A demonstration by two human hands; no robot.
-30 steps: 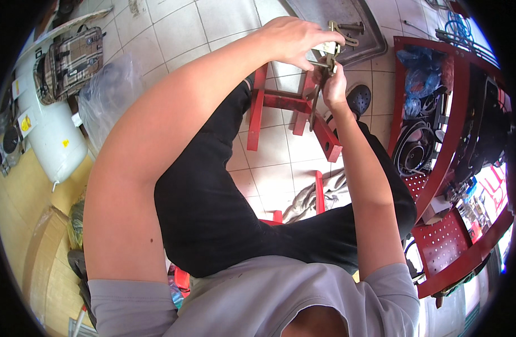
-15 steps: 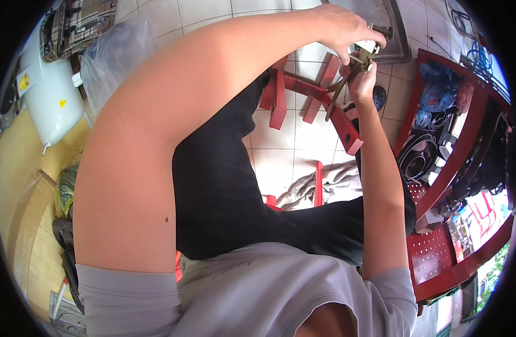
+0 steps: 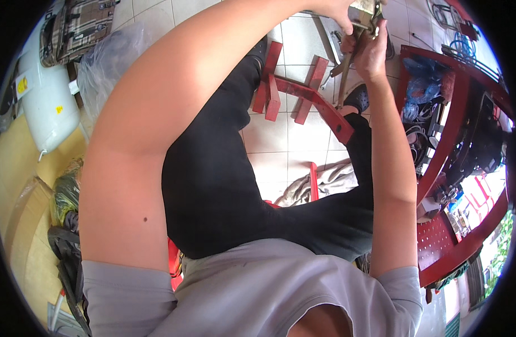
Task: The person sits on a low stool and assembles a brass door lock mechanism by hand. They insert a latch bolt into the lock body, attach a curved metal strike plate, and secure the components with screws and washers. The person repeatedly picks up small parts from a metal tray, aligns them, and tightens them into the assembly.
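Near the top edge I hold a brass-coloured metal part [image 3: 363,16] with a pale face and a long, flat, brownish lever [image 3: 344,84] hanging from it. My left hand [image 3: 334,12] comes over from the left, its fingers closed on the part's near left side; the top of that hand is cut off by the picture's edge. From below and right, my right hand [image 3: 374,53] grips the part, fingers wrapped round it where the lever begins. Under the lever, a red metal frame [image 3: 300,90] stands on the tiled floor between my feet. The part's exact kind I cannot make out.
At right stands a red rack [image 3: 463,112] with blue plastic bags [image 3: 424,84] and cables. A white tank [image 3: 53,106], a clear plastic bag [image 3: 114,59] and a plaid case [image 3: 78,28] are at left. Grey cloth [image 3: 339,177] lies on the floor by a red bar [image 3: 314,181].
Both hands have moved up and away from me with the metal part, so the left hand now runs partly out of the picture. The lever hangs more upright. The view has shifted slightly.
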